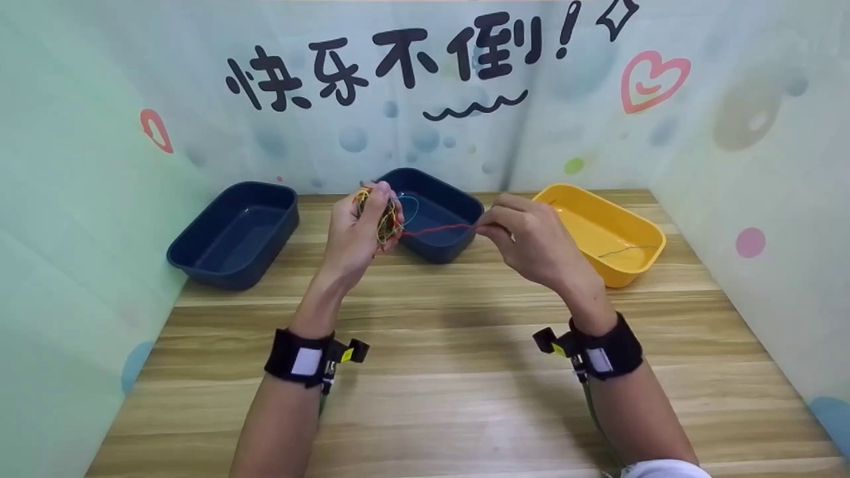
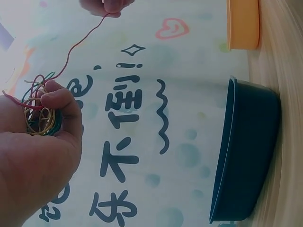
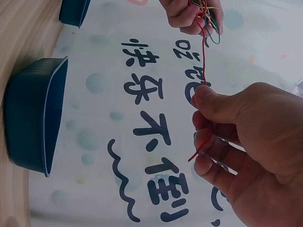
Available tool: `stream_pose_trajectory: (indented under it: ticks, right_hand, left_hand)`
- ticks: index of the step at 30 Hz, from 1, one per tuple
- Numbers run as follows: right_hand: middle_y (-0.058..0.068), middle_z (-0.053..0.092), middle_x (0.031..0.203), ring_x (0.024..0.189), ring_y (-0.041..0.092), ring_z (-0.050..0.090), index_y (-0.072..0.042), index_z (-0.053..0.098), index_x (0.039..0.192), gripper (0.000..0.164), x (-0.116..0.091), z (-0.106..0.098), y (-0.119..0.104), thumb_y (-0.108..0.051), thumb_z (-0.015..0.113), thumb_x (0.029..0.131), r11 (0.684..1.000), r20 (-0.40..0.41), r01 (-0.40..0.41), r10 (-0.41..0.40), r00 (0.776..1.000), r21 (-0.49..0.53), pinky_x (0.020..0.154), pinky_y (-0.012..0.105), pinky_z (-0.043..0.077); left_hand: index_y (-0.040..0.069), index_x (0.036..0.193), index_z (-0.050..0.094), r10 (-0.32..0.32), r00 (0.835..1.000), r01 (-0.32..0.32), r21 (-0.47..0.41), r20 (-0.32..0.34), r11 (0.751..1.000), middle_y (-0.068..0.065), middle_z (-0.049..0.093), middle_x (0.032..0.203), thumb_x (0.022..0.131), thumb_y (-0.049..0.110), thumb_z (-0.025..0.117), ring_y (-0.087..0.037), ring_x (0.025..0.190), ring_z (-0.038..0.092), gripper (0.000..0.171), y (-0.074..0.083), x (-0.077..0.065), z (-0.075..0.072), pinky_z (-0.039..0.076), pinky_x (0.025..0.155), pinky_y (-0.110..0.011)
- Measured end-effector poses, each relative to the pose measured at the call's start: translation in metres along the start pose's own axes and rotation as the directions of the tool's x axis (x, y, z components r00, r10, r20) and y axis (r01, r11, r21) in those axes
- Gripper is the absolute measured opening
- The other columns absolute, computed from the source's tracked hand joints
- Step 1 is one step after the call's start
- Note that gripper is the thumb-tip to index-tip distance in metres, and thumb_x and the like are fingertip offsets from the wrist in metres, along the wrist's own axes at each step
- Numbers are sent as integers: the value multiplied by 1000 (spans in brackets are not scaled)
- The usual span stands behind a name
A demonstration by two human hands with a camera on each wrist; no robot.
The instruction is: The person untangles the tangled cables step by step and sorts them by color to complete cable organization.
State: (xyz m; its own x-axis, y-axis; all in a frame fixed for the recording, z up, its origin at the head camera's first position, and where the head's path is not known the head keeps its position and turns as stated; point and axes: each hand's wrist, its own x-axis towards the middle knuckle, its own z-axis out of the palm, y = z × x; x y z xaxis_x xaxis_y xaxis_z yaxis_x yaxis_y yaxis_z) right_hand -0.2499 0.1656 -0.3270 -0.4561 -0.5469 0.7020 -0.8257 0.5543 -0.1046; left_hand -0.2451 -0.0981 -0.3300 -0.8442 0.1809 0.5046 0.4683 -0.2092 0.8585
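Observation:
My left hand (image 1: 352, 229) grips a tangled bundle of thin coloured wires (image 1: 389, 229), mostly yellow with red and green strands, above the table in front of the middle blue bin. A loose teal loop sticks out on its right side. From the bundle a red wire (image 1: 438, 230) stretches across to my right hand (image 1: 531, 236), which pinches it between thumb and forefinger. In the right wrist view, the free red end (image 3: 196, 153) hangs past the fingers. Fingers curl round the bundle (image 2: 43, 118) in the left wrist view, hiding part of it.
A dark blue bin (image 1: 232, 265) stands at the left, and another blue bin (image 1: 441, 251) behind my hands. At the right a yellow bin (image 1: 631, 271) holds a thin greyish strand (image 1: 627, 250), partly behind my right hand. Printed cloth walls (image 1: 425, 159) enclose the wooden table (image 1: 438, 372).

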Motion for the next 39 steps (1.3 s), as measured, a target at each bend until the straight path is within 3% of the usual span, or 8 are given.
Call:
stream_pose_trajectory:
  ticks: [4,9,14,19,23,32,39]
  right_hand:
    - [-11,60,88,76,1,52,-17,67,98,15,-1,-2,2,-19,66,83,995,45,-40,36,998,87,64,18,44]
    - [-11,57,115,104,6,51,-23,56,121,44,-2,-8,0,-30,69,79,996,30,-57,55,998,69,87,27,42]
    - [-2,49,128,117,14,43,-17,47,131,65,4,-10,-11,-36,73,74,998,-56,47,-45,997,35,96,32,34]
    - [5,44,132,120,24,39,-9,45,132,81,13,-2,-23,-41,78,65,983,-134,184,-180,975,18,99,39,30]
    - [8,45,131,119,27,38,-9,49,128,74,13,9,-30,-39,77,67,971,-134,237,-239,962,-29,99,41,28]
    - [9,58,106,100,24,50,-7,63,108,31,11,35,-37,-13,70,78,942,-200,286,-318,927,-174,90,35,38]
    - [8,59,94,88,24,53,-6,66,93,12,11,40,-39,-2,60,84,938,-264,302,-339,903,-172,80,33,42]
  left_hand:
    - [-7,89,52,-4,1000,4,2,-5,1000,-27,50,76,96,28,43,-46,52,37,36,0,0,0,37,35,-38]
    - [-7,88,52,-4,1000,4,-2,-11,1000,-26,51,75,96,28,43,-43,51,39,37,0,0,1,37,35,-38]
    - [-8,90,52,-1,1000,1,-38,-3,999,-28,50,77,97,27,41,-43,51,39,37,-2,0,3,37,36,-39]
    - [-10,93,50,-10,1000,11,-113,10,994,-29,48,80,98,27,38,-38,54,43,39,-4,-1,7,39,39,-38]
    - [-9,95,50,-57,998,56,-174,2,983,-25,50,82,97,29,39,-31,59,49,39,-5,-1,10,41,41,-34]
    - [-10,95,49,-93,995,98,-234,34,967,-23,50,83,97,29,39,-25,60,51,40,-5,-2,14,42,42,-31]
    - [-10,96,48,-104,993,113,-230,51,967,-22,50,83,97,29,39,-25,60,50,40,-6,-2,16,42,43,-32]
